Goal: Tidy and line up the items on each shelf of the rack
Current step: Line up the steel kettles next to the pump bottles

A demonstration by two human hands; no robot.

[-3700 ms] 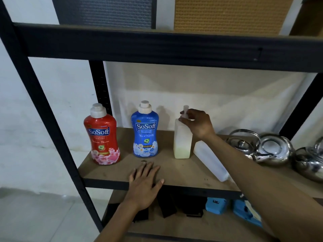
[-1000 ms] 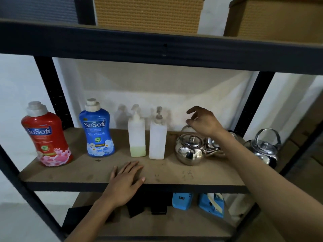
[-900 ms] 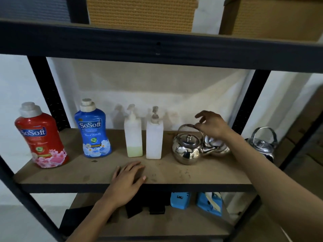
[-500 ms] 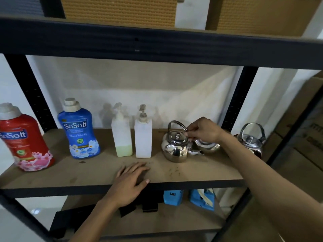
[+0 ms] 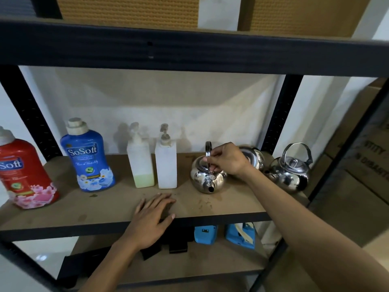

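Note:
On the brown middle shelf [image 5: 84, 209] stand, from left to right, a red SoSoft bottle [image 5: 23, 175], a blue SoSoft bottle [image 5: 88, 159], two white pump bottles [image 5: 140, 163] [image 5: 166, 163] and three steel kettles. My right hand [image 5: 227, 159] grips the upright handle of the nearest kettle [image 5: 207, 180], whose spout points toward me. A second kettle [image 5: 253, 158] sits behind my wrist, partly hidden. The third kettle [image 5: 291, 169] stands at the shelf's right end. My left hand [image 5: 151, 220] lies flat on the shelf's front edge, holding nothing.
The shelf above carries tan woven boxes [image 5: 130, 11]. The lower shelf holds blue tape dispensers [image 5: 240, 234] and black items [image 5: 176, 246]. Black rack posts [image 5: 277, 114] frame the shelf. Cardboard cartons [image 5: 362, 165] stand to the right of the rack.
My right hand has closed on the nearest kettle's handle and turned the kettle, so its spout now faces me instead of pointing right. My left hand has stayed on the shelf edge.

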